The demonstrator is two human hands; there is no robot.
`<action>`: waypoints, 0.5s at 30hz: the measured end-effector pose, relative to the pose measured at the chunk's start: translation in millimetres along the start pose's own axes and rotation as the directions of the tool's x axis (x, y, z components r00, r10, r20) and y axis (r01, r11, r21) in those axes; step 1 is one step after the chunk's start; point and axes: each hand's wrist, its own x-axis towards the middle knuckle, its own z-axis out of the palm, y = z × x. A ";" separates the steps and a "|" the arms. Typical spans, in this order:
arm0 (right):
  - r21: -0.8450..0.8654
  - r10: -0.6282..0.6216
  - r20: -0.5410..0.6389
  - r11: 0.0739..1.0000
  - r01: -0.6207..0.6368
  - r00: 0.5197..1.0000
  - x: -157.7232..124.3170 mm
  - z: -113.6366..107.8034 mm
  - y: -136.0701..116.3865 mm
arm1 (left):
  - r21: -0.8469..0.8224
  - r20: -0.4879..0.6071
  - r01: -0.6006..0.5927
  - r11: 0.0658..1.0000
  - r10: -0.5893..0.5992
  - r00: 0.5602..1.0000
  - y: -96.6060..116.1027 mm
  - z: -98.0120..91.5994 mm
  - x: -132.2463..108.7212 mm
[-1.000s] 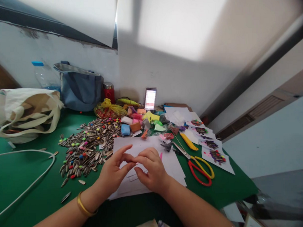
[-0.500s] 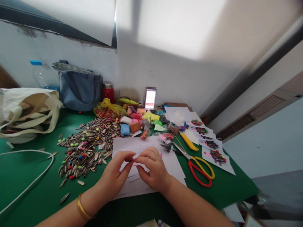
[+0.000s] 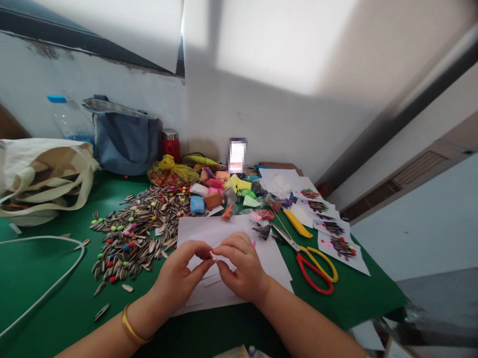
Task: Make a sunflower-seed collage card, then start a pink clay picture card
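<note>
My left hand and my right hand meet fingertip to fingertip above the white paper. Between their pinched thumbs and forefingers is a small pink piece, perhaps soft clay, mostly covered by the fingers. Narrow paper strips lie under the hands. Just beyond the right hand's knuckles, a bright pink bit rests on the sheet. To the left of my hands spreads a heap of striped sunflower seeds, some with coloured clay blobs on them.
Behind the paper are several clay packets. Scissors with red and yellow handles and a yellow cutter lie right, beside decorated cards. A white cable, a cloth bag and a blue bag are left.
The fingertips have shifted slightly, and the pink piece between them shows more plainly. Both hands stay in nearly the same place over the paper.
</note>
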 end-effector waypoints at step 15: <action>-0.015 -0.032 -0.010 0.999 0.032 0.999 -0.2 1.2 -1.7 | 0.052 0.061 -0.023 0.998 0.020 0.998 0.7 -3.6 2.0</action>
